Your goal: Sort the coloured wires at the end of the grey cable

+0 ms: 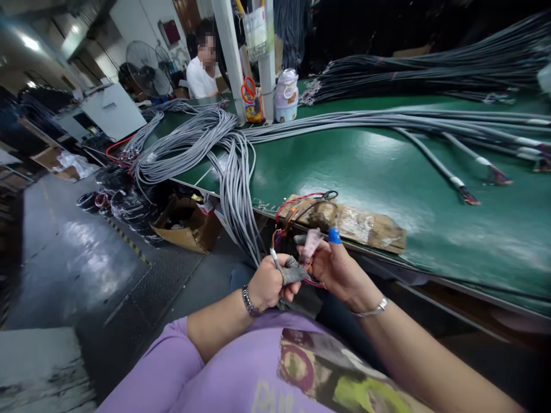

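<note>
Left hand (267, 282) curls around cable (275, 258), right hand (336, 268) with thumb upright.

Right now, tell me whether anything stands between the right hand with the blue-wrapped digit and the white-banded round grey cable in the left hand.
In this view, the grey-covered fingers of the left hand lie between the right hand and the grey cable. The brown taped cardboard strip lies aside, on the green table.
</note>
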### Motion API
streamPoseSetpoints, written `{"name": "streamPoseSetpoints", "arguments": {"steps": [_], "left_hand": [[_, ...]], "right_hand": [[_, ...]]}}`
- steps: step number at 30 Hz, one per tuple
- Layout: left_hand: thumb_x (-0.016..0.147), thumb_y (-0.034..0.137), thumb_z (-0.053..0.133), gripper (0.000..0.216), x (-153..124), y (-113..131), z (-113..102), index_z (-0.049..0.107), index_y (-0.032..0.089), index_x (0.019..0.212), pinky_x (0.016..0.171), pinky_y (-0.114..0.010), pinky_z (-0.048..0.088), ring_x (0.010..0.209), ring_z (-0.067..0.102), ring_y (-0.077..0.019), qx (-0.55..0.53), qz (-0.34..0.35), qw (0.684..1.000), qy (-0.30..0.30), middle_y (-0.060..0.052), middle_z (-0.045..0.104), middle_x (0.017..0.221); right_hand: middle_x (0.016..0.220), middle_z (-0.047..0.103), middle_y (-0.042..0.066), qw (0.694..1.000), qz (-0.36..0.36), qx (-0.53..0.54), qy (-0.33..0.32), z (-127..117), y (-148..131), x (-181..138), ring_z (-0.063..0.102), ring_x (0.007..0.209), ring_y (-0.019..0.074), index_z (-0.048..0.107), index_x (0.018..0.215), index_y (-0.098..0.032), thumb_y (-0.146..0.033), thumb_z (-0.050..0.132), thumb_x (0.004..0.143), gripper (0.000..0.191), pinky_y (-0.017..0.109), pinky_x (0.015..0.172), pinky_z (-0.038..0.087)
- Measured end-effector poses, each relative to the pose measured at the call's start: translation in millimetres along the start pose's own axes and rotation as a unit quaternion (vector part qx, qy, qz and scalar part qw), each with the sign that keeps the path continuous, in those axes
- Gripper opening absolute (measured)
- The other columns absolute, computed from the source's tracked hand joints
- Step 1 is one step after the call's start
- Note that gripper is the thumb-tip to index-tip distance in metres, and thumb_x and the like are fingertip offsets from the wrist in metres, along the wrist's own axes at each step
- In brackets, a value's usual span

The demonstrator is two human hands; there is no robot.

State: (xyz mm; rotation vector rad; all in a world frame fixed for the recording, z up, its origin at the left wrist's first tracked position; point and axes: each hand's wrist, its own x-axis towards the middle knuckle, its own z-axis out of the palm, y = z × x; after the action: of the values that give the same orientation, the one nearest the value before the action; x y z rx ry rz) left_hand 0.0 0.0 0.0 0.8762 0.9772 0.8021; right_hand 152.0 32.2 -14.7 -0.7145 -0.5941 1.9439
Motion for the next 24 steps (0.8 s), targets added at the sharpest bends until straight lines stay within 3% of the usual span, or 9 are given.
{"name": "streamPoseSetpoints", "arguments": {"steps": [6,12,19,24], "left_hand": [[0.063,0.046,0.075,0.039,-8.0,-4.1,6.9,0.051,0.016,0.062,0.029,-0.016,0.025,0.029,0.042,-0.0055,-0.039,0.041,0.997,0.049,0.003,0.055,0.045],[0.066,0.044,0.073,0.037,-4.0,-2.0,15.1,0.05,0.016,0.061,0.03,-0.017,0.025,0.031,0.044,-0.0056,-0.038,0.071,0.992,0.097,0.003,0.055,0.046],[0.064,0.048,0.074,0.04,2.3,-3.1,20.5,0.049,0.016,0.061,0.031,-0.017,0.025,0.031,0.044,-0.0055,-0.028,0.059,0.993,0.097,0.004,0.054,0.046],[0.066,0.047,0.072,0.04,4.2,-5.5,19.3,0.047,0.017,0.06,0.031,-0.017,0.023,0.03,0.044,-0.0056,-0.025,0.056,0.994,0.093,0.004,0.054,0.046]], "right_hand": [[0.069,0.063,0.0,0.999,-0.035,-0.008,0.035,1.3,-1.2,-3.7,0.056,0.06,0.0117,0.07,0.078,-0.021,-0.05,0.076,0.07,0.03,0.022,0.056,0.049],[0.068,0.062,0.001,0.999,-0.041,-0.018,0.03,4.1,0.7,-3.9,0.054,0.059,0.0128,0.068,0.073,-0.021,-0.056,0.07,0.074,0.035,0.025,0.055,0.048],[0.08,0.071,0.005,0.997,-0.033,-0.036,0.065,-1.2,1.3,-1.3,0.063,0.073,0.0199,0.07,0.08,-0.022,-0.055,0.072,0.072,0.035,0.033,0.066,0.051],[0.082,0.072,0.006,0.997,-0.031,-0.029,0.061,-0.4,2.3,-1.0,0.064,0.072,0.0199,0.07,0.081,-0.021,-0.055,0.074,0.07,0.036,0.032,0.063,0.05]]}}
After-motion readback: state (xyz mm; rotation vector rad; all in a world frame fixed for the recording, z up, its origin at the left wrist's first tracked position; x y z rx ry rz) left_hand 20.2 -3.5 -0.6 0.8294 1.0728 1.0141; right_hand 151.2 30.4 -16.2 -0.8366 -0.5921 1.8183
